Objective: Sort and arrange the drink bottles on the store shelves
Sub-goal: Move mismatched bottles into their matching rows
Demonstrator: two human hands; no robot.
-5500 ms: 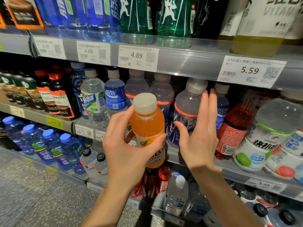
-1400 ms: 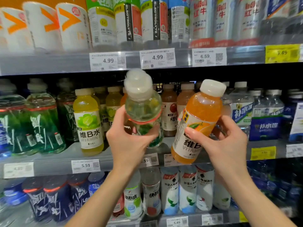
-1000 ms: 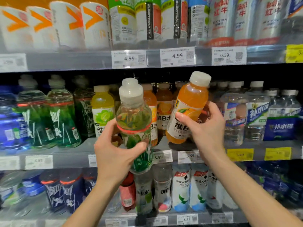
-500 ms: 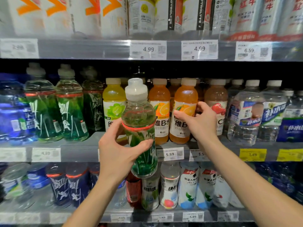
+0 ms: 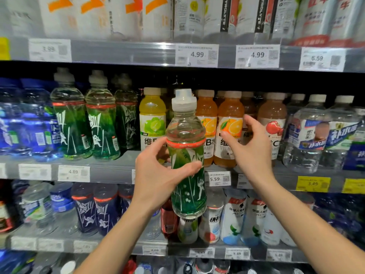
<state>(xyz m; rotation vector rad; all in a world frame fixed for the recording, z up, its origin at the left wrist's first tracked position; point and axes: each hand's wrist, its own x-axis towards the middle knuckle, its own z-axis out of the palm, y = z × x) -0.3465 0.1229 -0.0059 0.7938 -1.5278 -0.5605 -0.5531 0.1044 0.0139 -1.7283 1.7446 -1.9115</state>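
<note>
My left hand [image 5: 158, 175] grips a clear bottle with a green label [image 5: 186, 165] and holds it upright in front of the middle shelf [image 5: 110, 171]. The orange vitamin drink bottle [image 5: 230, 127] stands on that shelf beside another orange one [image 5: 207, 123]. My right hand [image 5: 250, 147] hovers just in front of it, fingers loosely spread, holding nothing. Three matching green-label bottles [image 5: 98, 123] stand in a row further left on the same shelf.
A yellow lime drink [image 5: 152, 117] stands left of the orange bottles, a reddish apple drink [image 5: 273, 123] to their right, then clear water bottles [image 5: 308, 135]. Blue bottles [image 5: 25, 123] fill the far left. White-labelled bottles [image 5: 235, 218] line the lower shelf; tall cartons and bottles [image 5: 122, 14] fill the top shelf.
My right hand set the orange bottle on the middle shelf beside the other orange one and let go, drawing back a little. My left hand kept holding the green-label bottle.
</note>
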